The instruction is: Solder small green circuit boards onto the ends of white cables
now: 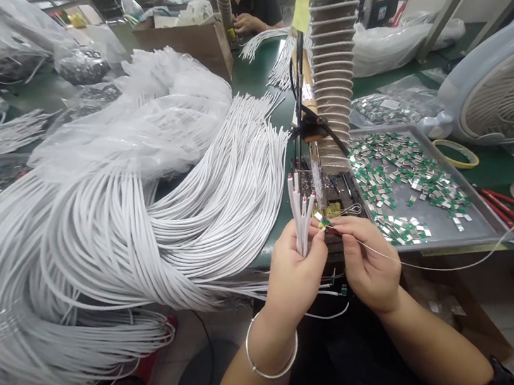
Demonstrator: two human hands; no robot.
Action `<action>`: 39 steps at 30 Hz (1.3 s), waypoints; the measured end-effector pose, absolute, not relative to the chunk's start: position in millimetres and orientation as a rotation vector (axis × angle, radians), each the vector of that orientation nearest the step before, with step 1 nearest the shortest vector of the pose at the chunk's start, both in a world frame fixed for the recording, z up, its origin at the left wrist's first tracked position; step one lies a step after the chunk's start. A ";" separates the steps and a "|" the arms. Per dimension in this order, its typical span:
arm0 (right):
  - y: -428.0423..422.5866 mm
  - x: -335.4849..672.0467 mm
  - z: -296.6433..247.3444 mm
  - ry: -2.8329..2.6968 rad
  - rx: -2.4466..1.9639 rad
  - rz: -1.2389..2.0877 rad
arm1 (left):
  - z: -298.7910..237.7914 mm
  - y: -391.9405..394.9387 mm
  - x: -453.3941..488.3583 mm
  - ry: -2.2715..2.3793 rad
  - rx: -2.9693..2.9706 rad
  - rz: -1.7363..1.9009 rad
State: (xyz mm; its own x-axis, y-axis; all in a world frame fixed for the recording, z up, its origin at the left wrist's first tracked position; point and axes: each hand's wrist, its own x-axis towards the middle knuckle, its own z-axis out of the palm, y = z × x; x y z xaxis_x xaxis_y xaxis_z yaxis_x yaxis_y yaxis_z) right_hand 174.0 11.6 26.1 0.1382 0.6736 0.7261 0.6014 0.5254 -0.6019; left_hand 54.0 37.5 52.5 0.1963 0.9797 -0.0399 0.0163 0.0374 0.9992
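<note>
My left hand [294,270] is closed round a small bunch of white cables [300,212] whose stripped ends point up. It pinches a tiny green circuit board [322,222] against one cable end. My right hand [366,260] is closed on a thin solder wire [439,265] that trails off to the right, its tip at the board. A fixed soldering iron [317,174] hangs tip-down just above both hands. A silver bangle [274,362] circles my left wrist.
A huge heap of white cables [115,238] under clear plastic fills the left. A grey tray [472,223] of several small green boards lies to the right, with red-handled scissors [510,205], a tape ring [456,153] and a fan [506,94]. Another person [254,2] works across the green table.
</note>
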 end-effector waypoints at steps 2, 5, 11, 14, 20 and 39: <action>12.4 173.5 27.5 -1.536 -1.133 0.068 | 53.6 37.9 53.8 1.094 1.273 1.032; 13.2 173.1 27.6 -1.530 -1.143 0.070 | 54.9 37.9 53.4 1.100 1.265 1.033; 13.6 172.9 28.9 -1.536 -1.140 0.069 | 56.8 37.0 53.2 1.111 1.273 1.036; 13.2 172.8 30.5 -1.537 -1.132 0.074 | 58.4 37.1 53.6 1.110 1.278 1.040; 11.2 173.2 30.4 -1.543 -1.119 0.102 | 55.5 35.5 52.6 1.089 1.268 1.042; 13.3 173.4 30.7 -1.540 -1.118 0.116 | 56.3 35.9 52.9 1.078 1.254 1.059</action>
State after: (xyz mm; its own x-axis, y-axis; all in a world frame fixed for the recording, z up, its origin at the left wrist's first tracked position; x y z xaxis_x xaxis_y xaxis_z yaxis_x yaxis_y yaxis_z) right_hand 173.4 13.3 30.7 0.1280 0.6869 0.7154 0.5724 0.5379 -0.6189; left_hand 52.9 35.9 56.3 0.1808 0.9830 -0.0309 -0.0133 0.0339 0.9993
